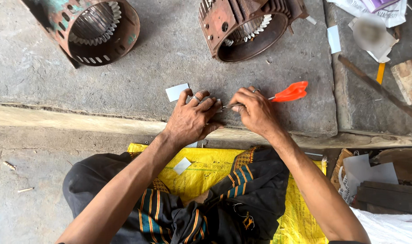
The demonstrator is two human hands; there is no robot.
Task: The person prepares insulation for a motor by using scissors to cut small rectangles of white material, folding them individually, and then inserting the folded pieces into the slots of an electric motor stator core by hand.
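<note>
My left hand [193, 118] presses a small white paper piece [177, 91] flat against the grey concrete slab [138, 81]; most of the paper is hidden under my fingers. My right hand [255, 111] grips scissors with orange handles [291, 92], their metal blades pointing left toward my left fingertips. Both hands meet near the slab's front edge. A ring shows on each hand.
Two rusty motor stator housings [95, 28] [246, 26] lie on the slab's far side. A small paper scrap [182, 165] rests on the yellow sack [210, 169] over my lap. Papers [371, 34], a wooden stick [378, 88] and sheets [366, 171] lie at right.
</note>
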